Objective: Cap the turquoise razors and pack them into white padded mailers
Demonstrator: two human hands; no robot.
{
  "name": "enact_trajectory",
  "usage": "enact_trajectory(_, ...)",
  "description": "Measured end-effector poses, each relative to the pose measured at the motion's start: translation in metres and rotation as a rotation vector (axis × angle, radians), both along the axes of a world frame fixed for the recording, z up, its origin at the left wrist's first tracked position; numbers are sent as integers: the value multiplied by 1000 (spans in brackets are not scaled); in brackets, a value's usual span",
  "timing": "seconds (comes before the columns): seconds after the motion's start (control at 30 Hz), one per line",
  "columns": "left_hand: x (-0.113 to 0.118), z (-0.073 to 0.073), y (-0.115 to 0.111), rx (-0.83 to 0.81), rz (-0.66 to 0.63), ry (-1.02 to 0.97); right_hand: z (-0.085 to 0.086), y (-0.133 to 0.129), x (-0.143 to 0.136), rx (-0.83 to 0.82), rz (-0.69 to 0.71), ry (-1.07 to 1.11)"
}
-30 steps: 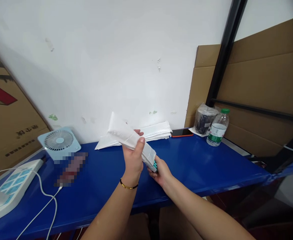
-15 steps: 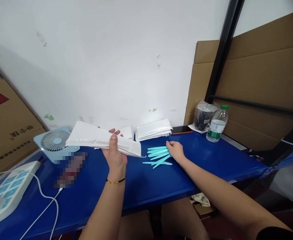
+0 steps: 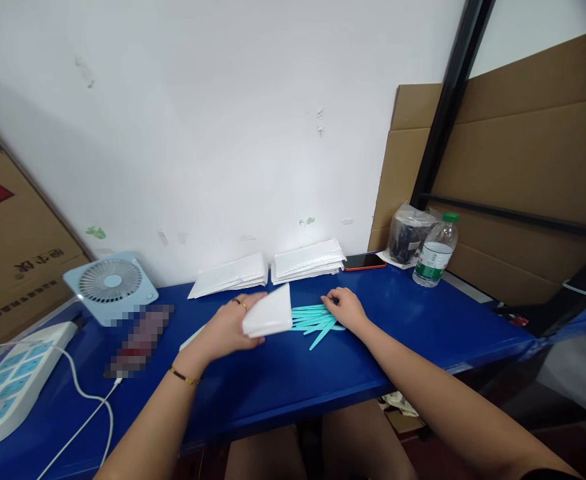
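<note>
My left hand [image 3: 225, 328] holds a white padded envelope [image 3: 269, 315] low over the blue table [image 3: 403, 320], its open end turned toward a bunch of several teal plastic sticks [image 3: 313, 319]. My right hand [image 3: 345, 309] rests palm down on the right ends of those sticks, fingers spread over them. The envelope's rear end lies hidden under my left hand and wrist.
Two stacks of white envelopes [image 3: 230, 274] [image 3: 307, 259] lie by the wall. A small blue fan [image 3: 111, 285], a white power strip [image 3: 15, 377] with cable, a phone [image 3: 364, 261], a bagged dark object [image 3: 409, 235] and a water bottle [image 3: 435, 250] stand around. Cardboard boxes flank both sides.
The sticks came out of the envelope onto the table. My left hand swung the envelope left, then lowered it beside the sticks. My right hand moved onto the sticks.
</note>
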State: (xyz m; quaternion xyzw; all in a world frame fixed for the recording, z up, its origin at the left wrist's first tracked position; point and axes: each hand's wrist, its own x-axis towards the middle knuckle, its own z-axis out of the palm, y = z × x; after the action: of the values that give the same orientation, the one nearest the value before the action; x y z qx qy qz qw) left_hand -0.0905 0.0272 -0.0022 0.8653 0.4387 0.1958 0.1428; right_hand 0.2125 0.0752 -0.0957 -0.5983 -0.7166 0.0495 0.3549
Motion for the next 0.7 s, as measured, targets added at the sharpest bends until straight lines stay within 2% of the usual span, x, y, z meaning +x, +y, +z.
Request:
enact_trajectory(0.07, -8, -22, -8, -86, 33, 156, 1, 1, 3, -35, 55, 31)
enact_trajectory(0.13, -13, -42, -20, -159, -3, 238, 2, 4, 7, -84, 128, 57)
enact_trajectory(0.2, -16, -55, -34, -188, -52, 285, 4, 8, 13, -165, 200, 100)
enact_trajectory(0.27, -18, -60, -47, -186, -94, 312, 6, 13, 18, -278, 248, 164)
enact_trajectory(0.37, -19, -55, -52, -238, -150, 328, 10, 21, 25, -390, 290, 219)
enact_trajectory(0.47, -10, -41, -34, -252, -87, 242, 19, 30, 27, -372, 304, 228)
enact_trajectory(0.57, 19, -30, 5, -50, 58, 60, 32, 40, 17, -319, 390, 240)
enact_trajectory(0.63, 44, -28, 34, 75, 110, -24, 39, 48, 5, -279, 484, 255)
enact_trajectory(0.7, 64, -33, 60, 56, 98, -31, 41, 55, -6, -262, 538, 268)
